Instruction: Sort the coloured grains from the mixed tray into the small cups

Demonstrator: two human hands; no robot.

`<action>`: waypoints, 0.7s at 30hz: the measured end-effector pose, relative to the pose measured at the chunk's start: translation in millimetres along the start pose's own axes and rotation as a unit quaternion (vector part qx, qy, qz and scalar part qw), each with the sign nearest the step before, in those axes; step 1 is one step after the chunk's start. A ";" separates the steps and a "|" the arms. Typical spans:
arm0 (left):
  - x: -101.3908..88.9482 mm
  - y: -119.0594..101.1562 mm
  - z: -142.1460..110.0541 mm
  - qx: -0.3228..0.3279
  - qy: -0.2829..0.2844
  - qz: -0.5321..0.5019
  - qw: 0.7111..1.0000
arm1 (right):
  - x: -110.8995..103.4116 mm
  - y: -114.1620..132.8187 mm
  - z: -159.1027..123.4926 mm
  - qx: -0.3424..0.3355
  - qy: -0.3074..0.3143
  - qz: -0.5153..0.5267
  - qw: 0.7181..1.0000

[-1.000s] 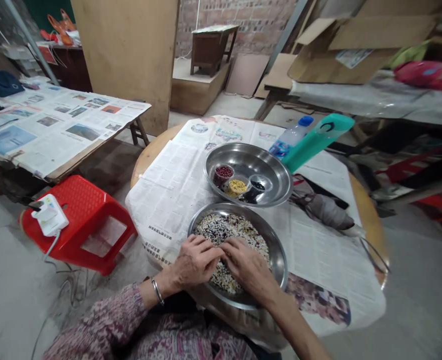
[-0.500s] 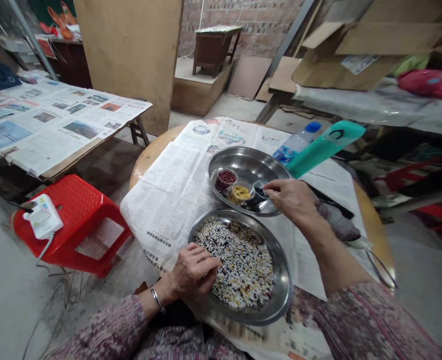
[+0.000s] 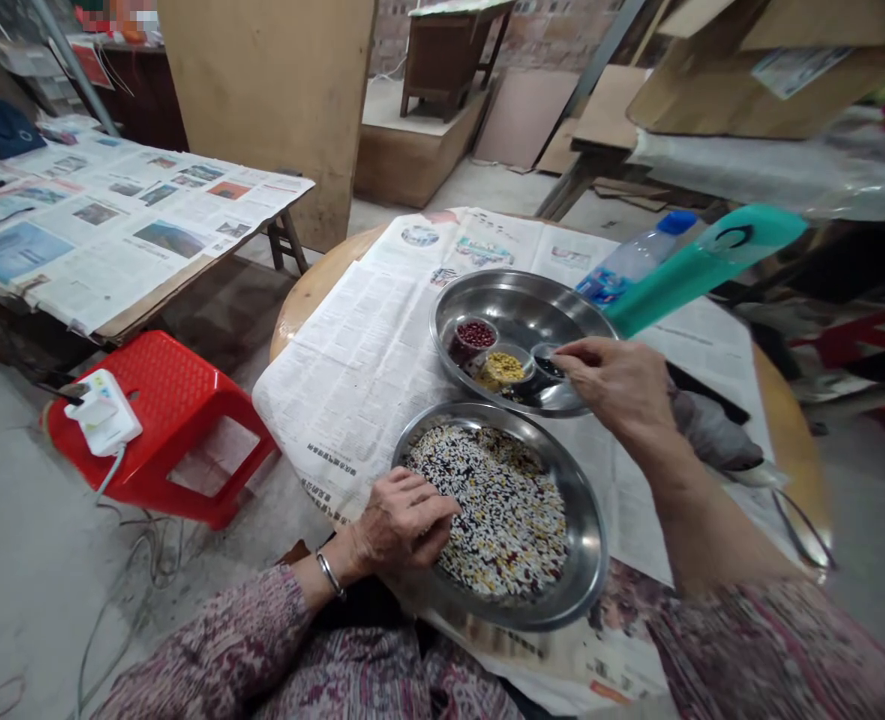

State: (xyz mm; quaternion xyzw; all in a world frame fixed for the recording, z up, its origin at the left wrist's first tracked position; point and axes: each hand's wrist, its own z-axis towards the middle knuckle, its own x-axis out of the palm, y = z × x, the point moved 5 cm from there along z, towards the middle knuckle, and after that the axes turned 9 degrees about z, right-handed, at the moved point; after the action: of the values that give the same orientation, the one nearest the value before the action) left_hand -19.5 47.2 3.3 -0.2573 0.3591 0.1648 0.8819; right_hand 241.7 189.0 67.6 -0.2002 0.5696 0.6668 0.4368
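A steel basin point(image 3: 588, 560) in front of me holds a mix of white grains with black, yellow and dark red beans point(image 3: 498, 510). My left hand point(image 3: 406, 520) rests over its left rim, fingers curled; what they hold, if anything, is hidden. Behind it, a second steel basin point(image 3: 532, 290) contains small clear cups: one of dark red beans point(image 3: 476, 334), one of yellow beans point(image 3: 505, 367) and one of black beans point(image 3: 547, 366). My right hand point(image 3: 622, 385) is at the cup of black beans, thumb and finger pinched together. Anything between them is too small to make out.
Newspaper point(image 3: 337, 380) covers the round table. A plastic bottle point(image 3: 641, 258), a green container point(image 3: 712, 265) and a grey bag point(image 3: 712, 430) lie right of the basins. A red stool point(image 3: 164, 400) with a power strip point(image 3: 104, 412) stands left, near another newspaper-covered table point(image 3: 112, 240).
My view has shifted, so the table and basins sit slightly higher and further right. Both hands keep nearly the same places at the basin rim and the cup of black beans.
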 end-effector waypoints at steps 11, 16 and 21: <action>1.3 -0.5 -0.4 -0.018 0.015 -0.001 1.000 | 54.4 43.5 -217.1 -0.212 0.292 0.034 0.932; -1.9 -1.1 0.1 -0.010 -0.028 -0.007 1.000 | 51.0 19.7 -169.7 -0.161 0.146 -0.111 0.970; -2.5 -0.3 -0.2 -0.014 -0.039 -0.009 0.999 | 61.1 16.2 -131.3 -0.091 0.091 -0.140 0.982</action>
State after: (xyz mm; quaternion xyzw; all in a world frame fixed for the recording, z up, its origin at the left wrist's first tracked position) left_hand -21.2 46.6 5.2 -0.2665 0.3195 0.1721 0.8929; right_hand 165.4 88.5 -5.2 -0.3766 0.5104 0.6271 0.4521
